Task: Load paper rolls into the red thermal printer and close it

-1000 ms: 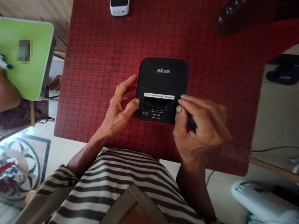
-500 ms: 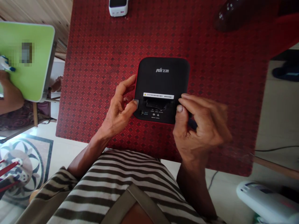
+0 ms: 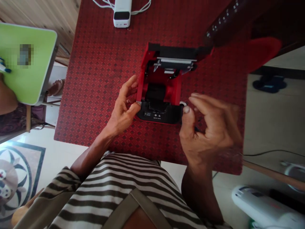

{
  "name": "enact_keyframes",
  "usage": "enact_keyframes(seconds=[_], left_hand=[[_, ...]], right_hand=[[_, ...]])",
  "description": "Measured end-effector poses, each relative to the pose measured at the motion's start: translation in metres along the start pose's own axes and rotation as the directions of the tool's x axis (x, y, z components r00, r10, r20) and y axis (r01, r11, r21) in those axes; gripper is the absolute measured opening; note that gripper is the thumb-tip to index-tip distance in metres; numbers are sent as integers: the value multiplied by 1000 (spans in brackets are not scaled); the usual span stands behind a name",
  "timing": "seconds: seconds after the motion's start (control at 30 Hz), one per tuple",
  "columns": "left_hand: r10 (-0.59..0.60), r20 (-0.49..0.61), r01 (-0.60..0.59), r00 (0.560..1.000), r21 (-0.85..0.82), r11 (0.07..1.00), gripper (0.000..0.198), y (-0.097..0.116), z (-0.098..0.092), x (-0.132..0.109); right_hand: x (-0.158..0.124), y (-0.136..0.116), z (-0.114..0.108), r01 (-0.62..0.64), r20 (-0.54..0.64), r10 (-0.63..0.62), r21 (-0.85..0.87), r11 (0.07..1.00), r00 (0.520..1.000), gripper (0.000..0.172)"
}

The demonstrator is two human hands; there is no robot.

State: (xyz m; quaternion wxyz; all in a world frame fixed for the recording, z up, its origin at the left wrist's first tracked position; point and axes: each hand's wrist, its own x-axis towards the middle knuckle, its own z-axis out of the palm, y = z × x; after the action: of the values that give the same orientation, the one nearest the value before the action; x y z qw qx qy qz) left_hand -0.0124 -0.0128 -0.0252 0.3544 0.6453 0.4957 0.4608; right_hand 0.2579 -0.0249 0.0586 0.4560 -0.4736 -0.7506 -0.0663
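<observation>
A small black-and-red label printer (image 3: 159, 119) stands on the table with its lid (image 3: 177, 52) raised. Its red inner bay is exposed, and a dark shape (image 3: 154, 93) sits in it. Against the printer's left side is my left hand (image 3: 122, 109), its thumb on the front left corner and its fingers along the red wall. My right hand (image 3: 207, 124) is just off the right side, thumb and fingers apart with nothing between them. A pale round latch (image 3: 183, 104) shows beside its thumb.
A white power bank (image 3: 122, 14) with white cables lies at the table's far edge. A dark bottle (image 3: 221, 27) is at the back right. To the left, a person's arm (image 3: 7, 95) rests by a green table (image 3: 45, 63).
The printer's lid has swung up from closed, showing the red inside. My right hand has drawn slightly away to the right. My left hand stays at the left side.
</observation>
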Motion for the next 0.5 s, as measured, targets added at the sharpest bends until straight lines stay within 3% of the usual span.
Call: enact_keyframes(seconds=[0.13, 0.3, 0.4, 0.5], left_hand=[[-14, 9, 14, 1000, -37, 999, 87, -6, 0, 1], [12, 17, -10, 1000, -109, 994, 90, -6, 2, 1], [-9, 13, 10, 1000, -112, 994, 88, -3, 4, -1], [-58, 12, 59, 998, -132, 990, 85, 2, 6, -4]], right_hand=[[28, 13, 6, 24, 243, -54, 126, 992, 968, 39], [57, 23, 55, 43, 554, -45, 17, 999, 831, 30], [66, 19, 80, 100, 666, -44, -46, 994, 744, 33], [70, 18, 92, 131, 726, -41, -69, 989, 687, 35]])
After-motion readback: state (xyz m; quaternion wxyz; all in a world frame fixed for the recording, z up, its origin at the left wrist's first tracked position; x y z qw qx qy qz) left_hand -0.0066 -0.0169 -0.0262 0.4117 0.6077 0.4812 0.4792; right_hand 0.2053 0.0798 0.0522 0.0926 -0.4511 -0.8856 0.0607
